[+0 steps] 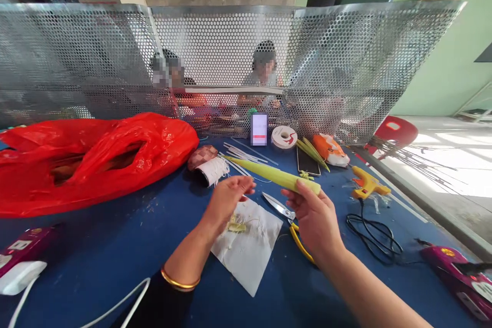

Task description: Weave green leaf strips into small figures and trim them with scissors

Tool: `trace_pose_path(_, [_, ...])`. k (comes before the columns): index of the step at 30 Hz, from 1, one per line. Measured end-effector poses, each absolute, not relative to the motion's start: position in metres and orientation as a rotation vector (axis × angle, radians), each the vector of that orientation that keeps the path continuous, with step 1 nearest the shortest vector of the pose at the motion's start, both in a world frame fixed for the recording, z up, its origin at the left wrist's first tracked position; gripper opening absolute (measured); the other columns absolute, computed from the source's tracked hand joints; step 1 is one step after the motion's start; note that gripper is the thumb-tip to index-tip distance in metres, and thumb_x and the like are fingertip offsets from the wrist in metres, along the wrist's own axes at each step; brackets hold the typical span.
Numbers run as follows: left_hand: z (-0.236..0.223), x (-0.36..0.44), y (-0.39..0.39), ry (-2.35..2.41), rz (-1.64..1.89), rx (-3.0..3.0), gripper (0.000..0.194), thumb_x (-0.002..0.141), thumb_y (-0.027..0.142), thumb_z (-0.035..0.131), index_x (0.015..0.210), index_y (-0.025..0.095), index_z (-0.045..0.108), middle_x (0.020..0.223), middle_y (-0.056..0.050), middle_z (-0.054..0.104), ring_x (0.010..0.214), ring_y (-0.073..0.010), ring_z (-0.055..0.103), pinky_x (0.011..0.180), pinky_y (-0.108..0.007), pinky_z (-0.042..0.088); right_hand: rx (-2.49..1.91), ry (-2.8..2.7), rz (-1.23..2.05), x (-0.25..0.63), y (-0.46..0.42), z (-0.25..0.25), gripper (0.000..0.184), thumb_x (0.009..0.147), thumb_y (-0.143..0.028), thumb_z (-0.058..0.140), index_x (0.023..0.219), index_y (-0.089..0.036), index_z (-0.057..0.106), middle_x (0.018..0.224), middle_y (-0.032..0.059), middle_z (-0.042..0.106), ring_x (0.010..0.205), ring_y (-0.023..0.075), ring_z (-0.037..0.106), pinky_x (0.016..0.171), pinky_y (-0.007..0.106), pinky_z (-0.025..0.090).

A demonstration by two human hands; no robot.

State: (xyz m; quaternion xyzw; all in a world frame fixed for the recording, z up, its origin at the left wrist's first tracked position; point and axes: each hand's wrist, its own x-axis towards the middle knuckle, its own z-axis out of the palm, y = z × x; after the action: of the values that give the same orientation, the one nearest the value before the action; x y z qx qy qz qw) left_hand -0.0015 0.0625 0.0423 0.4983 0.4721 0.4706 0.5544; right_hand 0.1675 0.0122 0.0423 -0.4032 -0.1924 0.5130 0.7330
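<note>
A long pale green corn husk, pointed at its far left end, is pinched near its wide end between the thumb and fingers of my right hand. My left hand is closed, fingers curled and thumb pressed in, just below the husk; what it holds, if anything, is hidden. Beneath the hands lies a white paper sheet with husk scraps on it. Scissors with yellow handles lie beside the sheet, partly behind my right hand.
A red plastic bag fills the left. Behind the hands are a thread spool, white sticks, a phone and a ribbon roll. At right lie a yellow glue gun, its cable and a power strip. People sit behind a perforated screen.
</note>
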Motion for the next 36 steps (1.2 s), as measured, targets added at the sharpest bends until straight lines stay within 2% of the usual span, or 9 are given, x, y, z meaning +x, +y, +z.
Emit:
trace_pose_path(2, [0.037,0.01,0.059,0.959,1.148,0.974,0.031,0.073,0.041,0.074,0.084,0.013,0.069,0.089,-0.009,0.071,0.081,-0.0179,0.067,0.067,-0.025,0.051,-0.911,-0.456,1.176,0.161,0.009,0.039,0.04,0.055,-0.034,0.088,0.082,-0.016,0.064,0.07,-0.0007,0.07,0.062,0.0132,0.067,0.05,0.018,0.047])
trace_pose_path(6, [0.037,0.005,0.066,0.851,1.456,0.504,0.015,0.071,0.021,0.077,0.079,0.015,0.066,0.075,-0.001,0.068,0.066,-0.0114,0.064,0.062,-0.021,0.051,-1.025,-0.621,1.305,0.145,0.0,0.029,0.036,0.057,-0.036,0.087,0.074,-0.017,0.06,0.066,-0.0012,0.067,0.065,0.014,0.065,0.053,0.02,0.043])
trace_pose_path(10, [0.045,-0.01,0.075,0.877,1.616,0.355,0.014,0.067,0.01,0.075,0.076,0.015,0.065,0.069,0.002,0.066,0.059,-0.0067,0.06,0.055,-0.015,0.046,-1.131,-1.001,1.424,0.139,-0.004,0.024,0.032,0.065,-0.044,0.078,0.069,-0.017,0.062,0.062,-0.0002,0.064,0.061,0.0137,0.057,0.056,0.024,0.039])
trace_pose_path(13, [0.051,-0.013,0.072,0.983,1.512,0.487,0.018,0.062,0.014,0.079,0.074,0.013,0.066,0.066,0.002,0.065,0.054,-0.0055,0.056,0.05,-0.015,0.041,-1.146,-1.324,1.447,0.146,-0.001,0.028,0.037,0.071,-0.053,0.07,0.069,-0.016,0.066,0.064,0.0009,0.063,0.062,0.0148,0.055,0.059,0.027,0.038])
trace_pose_path(17, [0.054,-0.003,0.055,1.027,1.049,0.794,0.026,0.057,0.023,0.083,0.076,0.013,0.068,0.065,-0.001,0.067,0.054,-0.0085,0.055,0.052,-0.019,0.04,-1.168,-1.26,1.23,0.16,0.008,0.034,0.038,0.075,-0.054,0.067,0.088,-0.019,0.071,0.081,0.0036,0.068,0.079,0.0191,0.06,0.07,0.03,0.042])
trace_pose_path(22, [0.049,0.01,0.036,0.914,0.61,1.051,0.026,0.058,0.023,0.083,0.077,0.014,0.069,0.068,-0.001,0.067,0.061,-0.0111,0.057,0.062,-0.024,0.04,-1.131,-1.033,1.343,0.169,0.014,0.037,0.035,0.072,-0.05,0.071,0.079,-0.016,0.073,0.066,0.0005,0.061,0.061,0.0124,0.048,0.058,0.027,0.035])
trace_pose_path(27, [0.045,0.011,0.036,0.936,0.513,1.136,0.027,0.054,0.024,0.084,0.071,0.015,0.066,0.065,0.002,0.063,0.062,-0.0109,0.055,0.063,-0.025,0.038,-1.093,-0.894,1.358,0.172,0.017,0.037,0.027,0.061,-0.04,0.08,0.065,-0.017,0.067,0.058,-0.0036,0.053,0.053,0.0088,0.038,0.053,0.026,0.027])
trace_pose_path(31, [0.045,0.013,0.039,0.99,0.55,1.064,0.035,0.063,0.044,0.08,0.075,0.015,0.066,0.065,0.003,0.057,0.057,-0.0081,0.047,0.053,-0.023,0.028,-1.114,-0.957,1.356,0.171,0.019,0.033,0.029,0.062,-0.039,0.08,0.057,-0.017,0.061,0.054,-0.0042,0.05,0.052,0.0087,0.037,0.053,0.026,0.027])
trace_pose_path(36, [0.04,0.016,0.038,0.97,0.591,0.963,0.04,0.058,0.046,0.083,0.076,0.017,0.062,0.063,0.006,0.05,0.055,-0.006,0.041,0.053,-0.022,0.026,-1.116,-0.967,1.385,0.171,0.019,0.031,0.026,0.064,-0.038,0.079,0.063,-0.016,0.064,0.055,-0.0041,0.051,0.053,0.0087,0.039,0.054,0.026,0.028])
